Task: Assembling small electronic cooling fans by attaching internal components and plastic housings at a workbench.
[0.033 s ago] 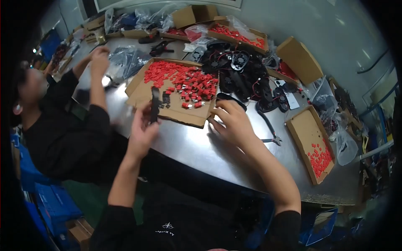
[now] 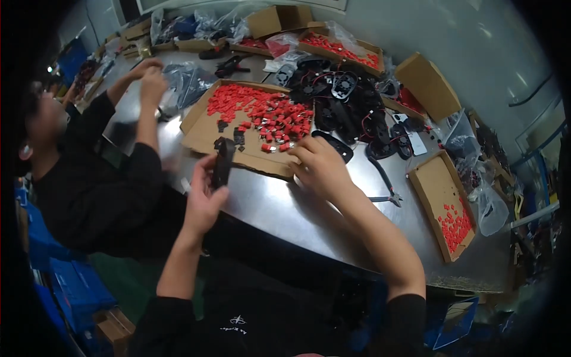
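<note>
My left hand point(image 2: 203, 199) grips a long black plastic part point(image 2: 223, 160), upright at the near left edge of a shallow cardboard tray point(image 2: 199, 134). Over the tray's near right corner reaches my right hand point(image 2: 321, 166), its fingers bent and apart. Its fingertips are next to red pieces with metal ends point(image 2: 285, 122); I see nothing held in it. Flat red pieces point(image 2: 229, 98) fill the tray's far left part. A few small black pieces point(image 2: 239, 137) lie near its middle.
Black housings with red wires point(image 2: 339, 107) are heaped behind my right hand. Cutting pliers point(image 2: 383, 181) lie to the right, before another cardboard tray point(image 2: 431, 184) with red pieces. At left a co-worker point(image 2: 107, 178) works with both hands raised. Boxes and plastic bags line the back.
My right hand has moved slightly left and over the tray, toward the red pieces. The black part in my left hand has come slightly lower and nearer. The co-worker's hands have shifted.
</note>
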{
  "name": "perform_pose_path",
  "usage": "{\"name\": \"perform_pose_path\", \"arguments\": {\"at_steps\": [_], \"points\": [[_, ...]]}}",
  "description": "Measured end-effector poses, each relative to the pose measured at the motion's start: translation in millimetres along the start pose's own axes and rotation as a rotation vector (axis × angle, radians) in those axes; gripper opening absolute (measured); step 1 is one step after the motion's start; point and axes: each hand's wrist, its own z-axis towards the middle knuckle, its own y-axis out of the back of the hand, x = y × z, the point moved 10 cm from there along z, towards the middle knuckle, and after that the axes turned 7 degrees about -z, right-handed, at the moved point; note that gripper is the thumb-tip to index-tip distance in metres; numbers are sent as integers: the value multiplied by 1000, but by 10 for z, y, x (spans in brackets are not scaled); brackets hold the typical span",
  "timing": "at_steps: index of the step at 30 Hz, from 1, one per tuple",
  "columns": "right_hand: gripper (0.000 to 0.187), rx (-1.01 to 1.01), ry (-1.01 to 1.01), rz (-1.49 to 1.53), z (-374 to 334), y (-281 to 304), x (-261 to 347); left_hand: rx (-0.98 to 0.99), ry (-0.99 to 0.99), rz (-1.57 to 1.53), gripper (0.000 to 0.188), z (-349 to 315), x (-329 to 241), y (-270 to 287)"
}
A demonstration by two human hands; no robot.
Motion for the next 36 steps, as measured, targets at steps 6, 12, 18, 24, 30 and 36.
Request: {"name": "perform_pose_path", "arguments": {"at_steps": [6,12,18,24,30,36], "points": [[21,341,-172,-177,667,-891,47,21,-134,657,63,-453,-559,-248],[26,318,-207,87,10,-231,-49,110,-207,734,57,-384,-526,-432],[30,498,-318,-118,-978,245,-385,327,-134,982,69,-93,-83,-1058],[21,305,-339,176,-1141,552,-489,632,135,1071,60,219,-175,-1423],[43,267,-79,69,-1236,526,-441,1263,-841,1180,77,-181,-423,-2089],[27,209,-36,14,-1257,492,-385,1627,-1107,1035,55,-813,-173,-2387]]}}
